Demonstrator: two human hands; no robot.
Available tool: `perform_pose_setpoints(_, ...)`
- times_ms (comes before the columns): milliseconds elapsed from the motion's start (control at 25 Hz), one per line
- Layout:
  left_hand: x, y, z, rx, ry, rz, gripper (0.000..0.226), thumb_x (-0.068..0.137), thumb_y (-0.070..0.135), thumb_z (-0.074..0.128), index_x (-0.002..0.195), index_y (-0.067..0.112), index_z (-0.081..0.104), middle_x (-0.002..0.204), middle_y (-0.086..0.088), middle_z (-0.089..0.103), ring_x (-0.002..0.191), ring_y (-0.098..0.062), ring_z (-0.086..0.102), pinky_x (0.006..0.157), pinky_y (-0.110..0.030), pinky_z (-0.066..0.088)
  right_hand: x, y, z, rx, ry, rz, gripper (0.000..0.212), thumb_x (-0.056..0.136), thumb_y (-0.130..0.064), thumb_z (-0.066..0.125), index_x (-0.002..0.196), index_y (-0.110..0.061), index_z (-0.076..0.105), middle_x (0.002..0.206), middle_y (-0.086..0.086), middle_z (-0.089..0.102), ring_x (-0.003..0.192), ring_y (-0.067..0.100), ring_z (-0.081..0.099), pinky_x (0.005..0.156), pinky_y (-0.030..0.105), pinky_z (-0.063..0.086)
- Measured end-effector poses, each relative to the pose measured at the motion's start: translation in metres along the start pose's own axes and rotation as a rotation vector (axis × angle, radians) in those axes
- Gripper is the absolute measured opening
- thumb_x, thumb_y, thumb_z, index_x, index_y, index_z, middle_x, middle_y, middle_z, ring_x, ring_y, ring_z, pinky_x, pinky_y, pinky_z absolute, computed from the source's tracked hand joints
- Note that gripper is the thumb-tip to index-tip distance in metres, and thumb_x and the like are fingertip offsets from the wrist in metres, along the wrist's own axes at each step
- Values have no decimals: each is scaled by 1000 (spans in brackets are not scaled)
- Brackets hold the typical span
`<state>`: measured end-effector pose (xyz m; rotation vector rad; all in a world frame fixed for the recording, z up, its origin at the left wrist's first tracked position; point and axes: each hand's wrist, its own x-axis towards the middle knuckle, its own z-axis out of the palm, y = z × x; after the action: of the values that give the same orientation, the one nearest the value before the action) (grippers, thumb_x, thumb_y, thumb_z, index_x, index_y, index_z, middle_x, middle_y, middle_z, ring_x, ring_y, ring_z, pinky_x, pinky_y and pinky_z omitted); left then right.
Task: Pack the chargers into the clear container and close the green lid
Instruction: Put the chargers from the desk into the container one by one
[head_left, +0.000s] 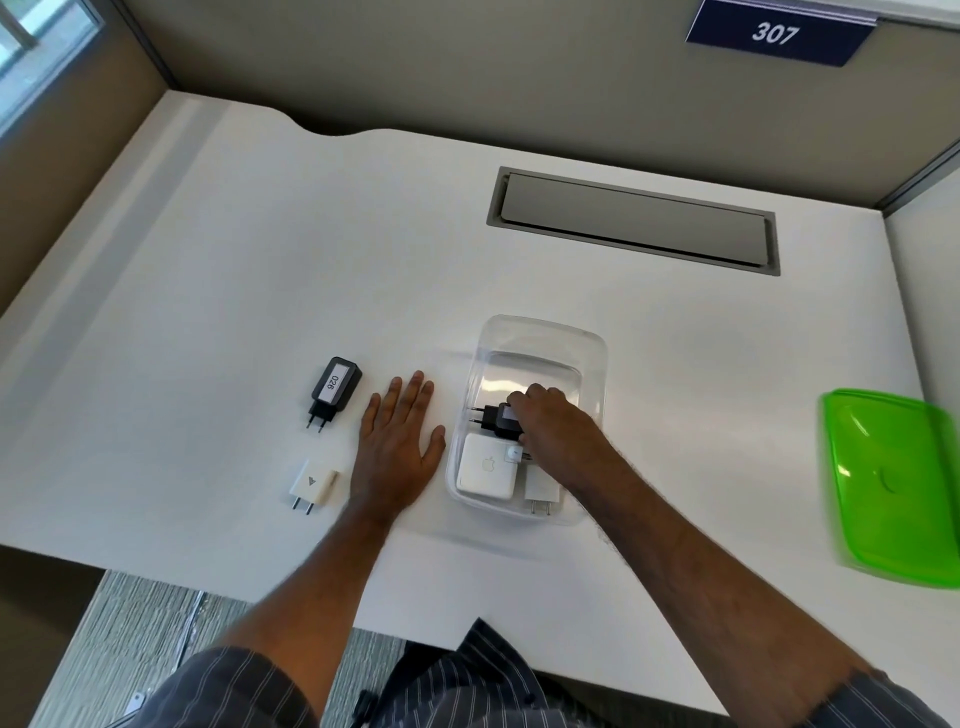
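Observation:
The clear container (540, 332) stands on the white desk in front of me. Inside it lie a large white square charger (483, 467) and a smaller white charger (541, 493). My right hand (550, 421) reaches into the container and grips a black charger (493, 418) just above the white ones. My left hand (400, 441) rests flat on the desk just left of the container, fingers straight. Further left lie a black charger labelled 026 (335, 389) and a small white charger (313, 486). The green lid (893, 483) lies at the right edge of the desk.
A grey cable hatch (634, 221) is set into the desk behind the container. Partition walls close off the back and right, with a 307 sign (776, 34) up high. The desk's front edge runs close to my body.

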<state>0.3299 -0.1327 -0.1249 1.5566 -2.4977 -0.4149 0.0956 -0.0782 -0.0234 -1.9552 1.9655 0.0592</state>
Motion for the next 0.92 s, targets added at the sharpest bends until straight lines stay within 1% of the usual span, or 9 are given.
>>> perform_pose_setpoints(120, 1, 0, 0, -3, -13, 1, 67, 103, 46, 37, 164, 26, 18, 174, 5, 13, 162, -17, 6, 132, -45, 11, -2, 3, 0, 19, -7, 1, 25, 84, 5, 55, 102, -12, 53, 99, 7, 55, 91, 27, 56, 59, 34, 38)
perform_pose_setpoints(200, 1, 2, -2, -2, -20, -5, 68, 103, 46, 37, 164, 25, 18, 174, 5, 14, 162, -17, 6, 132, -44, 11, -3, 4, -1, 31, -15, 11, 27, 83, 7, 53, 101, -12, 53, 99, 7, 54, 90, 27, 56, 59, 35, 39)
perform_pose_setpoints(320, 0, 2, -4, -2, -25, -7, 68, 103, 45, 39, 164, 24, 19, 174, 4, 14, 162, -19, 8, 132, -45, 11, -9, 4, -5, 47, 6, 24, 30, 83, 7, 53, 106, -12, 53, 103, 6, 53, 95, 27, 56, 62, 39, 49)
perform_pose_setpoints(400, 0, 3, -6, -7, -35, -6, 68, 103, 44, 40, 164, 23, 20, 174, 3, 14, 162, -20, 8, 132, -46, 11, -15, 2, -9, 64, 48, 31, 32, 87, 1, 55, 115, -14, 53, 110, 4, 54, 101, 27, 55, 69, 42, 54)
perform_pose_setpoints(520, -1, 6, -10, -4, -59, -4, 68, 104, 44, 38, 165, 22, 18, 175, 2, 12, 162, -21, 7, 132, -46, 10, -22, -6, -18, 104, 123, 30, 31, 93, -13, 59, 123, -20, 54, 117, 0, 54, 108, 25, 54, 76, 44, 55)
perform_pose_setpoints(640, -1, 8, -17, -10, -87, 1, 67, 106, 42, 37, 165, 20, 16, 175, 1, 9, 162, -22, 4, 132, -46, 8, -24, -18, -30, 164, 161, 39, 30, 94, -22, 60, 123, -23, 56, 120, -4, 56, 111, 22, 53, 80, 41, 53)
perform_pose_setpoints(720, -1, 9, -21, -33, -115, 7, 66, 107, 39, 40, 165, 18, 19, 174, 0, 9, 162, -24, 5, 132, -47, 5, -22, -25, -38, 214, 189, 34, 29, 94, -24, 61, 123, -23, 57, 121, -5, 57, 114, 19, 52, 82, 37, 51)
perform_pose_setpoints(840, -10, 8, -25, -66, -156, 22, 64, 106, 35, 43, 164, 17, 21, 174, -2, 10, 162, -27, 6, 132, -47, 3, -14, -43, -49, 275, 234, -17, 26, 95, -24, 63, 120, -20, 60, 116, -5, 59, 110, 18, 53, 84, 32, 47)
perform_pose_setpoints(920, -26, 2, -24, -57, -155, 67, 63, 106, 35, 42, 164, 17, 22, 174, -2, 11, 162, -28, 8, 132, -48, 7, -4, -57, -56, 270, 239, -63, 24, 96, -25, 63, 118, -19, 61, 112, -4, 59, 107, 18, 54, 86, 31, 47)
